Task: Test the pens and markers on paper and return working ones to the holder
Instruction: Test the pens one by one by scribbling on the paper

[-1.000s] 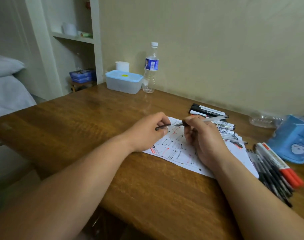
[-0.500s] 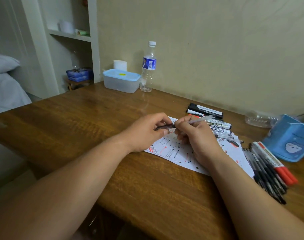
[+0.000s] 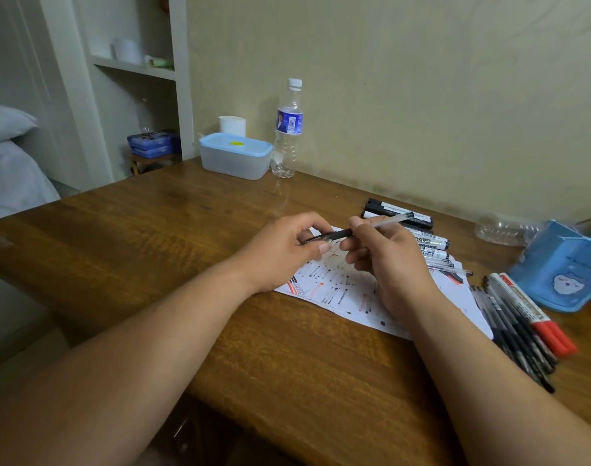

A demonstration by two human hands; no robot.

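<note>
A clear-barrelled pen (image 3: 385, 222) is held level above the scribbled test paper (image 3: 334, 287). My right hand (image 3: 385, 260) grips the barrel. My left hand (image 3: 284, 250) pinches the pen's black cap (image 3: 331, 235), which is pushed onto the tip end. Several whiteboard markers (image 3: 425, 242) lie beyond the paper. To the right lies a row of black pens (image 3: 512, 327) and red-capped markers (image 3: 539, 321). The blue holder (image 3: 563, 267) lies tipped on its side at the far right.
A lidded plastic box (image 3: 235, 158), a water bottle (image 3: 287, 129) and a white roll (image 3: 232, 125) stand at the table's back by the wall. A crushed clear bottle (image 3: 502, 228) lies behind the holder. The table edge runs along the left and front.
The gap between cap and pen tip has closed: my left hand slid the black cap onto the pen. Both hands stayed over the paper.
</note>
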